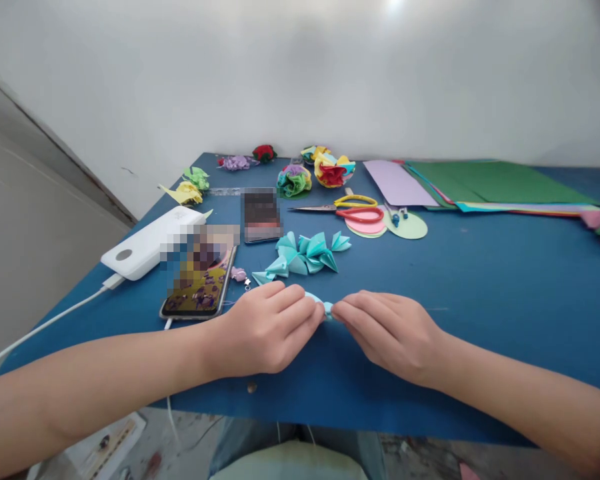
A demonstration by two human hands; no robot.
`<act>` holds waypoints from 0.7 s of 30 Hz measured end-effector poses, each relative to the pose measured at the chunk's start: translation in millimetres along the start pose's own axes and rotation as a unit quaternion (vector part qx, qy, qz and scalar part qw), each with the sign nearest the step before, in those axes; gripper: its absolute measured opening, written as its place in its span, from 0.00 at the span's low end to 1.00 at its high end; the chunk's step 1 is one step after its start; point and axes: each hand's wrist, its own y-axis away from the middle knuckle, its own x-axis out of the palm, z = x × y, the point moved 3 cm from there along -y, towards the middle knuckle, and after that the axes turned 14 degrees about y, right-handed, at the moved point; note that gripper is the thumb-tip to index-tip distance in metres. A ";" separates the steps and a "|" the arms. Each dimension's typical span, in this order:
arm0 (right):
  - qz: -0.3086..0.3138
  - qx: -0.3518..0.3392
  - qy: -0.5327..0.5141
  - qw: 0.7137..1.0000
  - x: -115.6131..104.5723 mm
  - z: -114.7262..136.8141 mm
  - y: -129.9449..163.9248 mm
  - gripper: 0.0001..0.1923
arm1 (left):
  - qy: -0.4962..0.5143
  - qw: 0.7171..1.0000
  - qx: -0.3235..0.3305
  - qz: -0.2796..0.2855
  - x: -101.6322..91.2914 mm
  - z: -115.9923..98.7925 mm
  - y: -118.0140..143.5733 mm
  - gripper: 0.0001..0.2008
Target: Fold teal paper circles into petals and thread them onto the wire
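Observation:
Between both hands, over the near part of the blue table, is a small piece of light blue paper (328,309), mostly hidden by the fingers. My left hand (275,327) pinches its left side, fingers closed. From the right, my right hand (393,333) pinches the other side with fingertips pressed together. Just beyond the hands lies a cluster of folded turquoise paper pieces (307,255). Left of my left hand rests a phone (197,280) with a lit screen, and a small pink charm (239,273) lies beside it.
Scissors (363,210) with red and yellow handles lie by pink and green paper rounds (410,225). Crumpled paper flowers (334,170) stand along the back. Coloured sheets (500,183) are stacked back right. A white power bank (153,243) with a cable and a second phone (262,215) are on the left.

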 end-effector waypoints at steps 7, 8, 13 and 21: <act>-0.046 -0.044 0.050 0.997 -11.6 -1.7 -5.6 0.11 | 0.048 0.998 -0.031 -0.014 -0.1 1.5 -2.9 0.06; -0.046 -0.060 0.061 0.995 -13.8 -1.6 -6.3 0.12 | 0.065 0.997 -0.042 -0.016 -0.3 1.8 -3.8 0.05; -0.046 -0.093 0.091 0.990 -19.2 -0.6 -6.3 0.14 | 0.135 0.987 -0.084 -0.026 0.8 2.0 -3.4 0.04; -0.062 -0.058 0.064 0.994 -14.8 0.2 -2.2 0.15 | 0.168 0.978 -0.104 -0.063 0.5 -0.1 -1.5 0.05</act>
